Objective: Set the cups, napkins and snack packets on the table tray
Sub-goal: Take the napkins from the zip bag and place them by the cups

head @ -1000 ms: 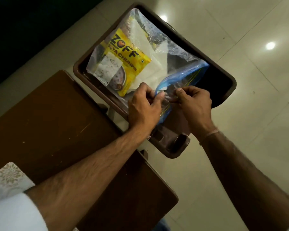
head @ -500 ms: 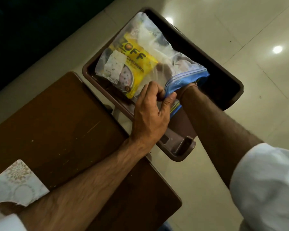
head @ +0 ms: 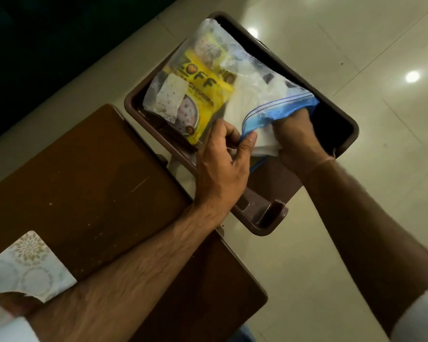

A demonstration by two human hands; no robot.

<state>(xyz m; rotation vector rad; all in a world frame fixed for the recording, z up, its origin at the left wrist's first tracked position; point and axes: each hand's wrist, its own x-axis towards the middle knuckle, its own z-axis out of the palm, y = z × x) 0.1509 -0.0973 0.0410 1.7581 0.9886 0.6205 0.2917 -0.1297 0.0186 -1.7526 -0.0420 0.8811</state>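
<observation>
A clear zip bag [head: 255, 77] with a blue zip strip lies on the brown table tray [head: 341, 114]. Inside it sit a yellow snack packet [head: 203, 95] and white napkins [head: 247, 104]. My left hand [head: 223, 164] pinches the near edge of the bag's mouth and holds it apart. My right hand [head: 297, 137] is at the bag's mouth, its fingers closed on a white napkin [head: 265, 146] that sticks out of the opening. No cups show in view.
A dark wooden table [head: 84, 193] fills the lower left, with a patterned white cloth [head: 27, 265] at its left edge. The tray has a small slotted extension [head: 265, 213] toward me. Pale glossy floor tiles [head: 356, 45] lie around it.
My right hand went into the bag's mouth and has drawn back partway with a white napkin. My left hand keeps its hold on the bag's edge. The view shifted slightly.
</observation>
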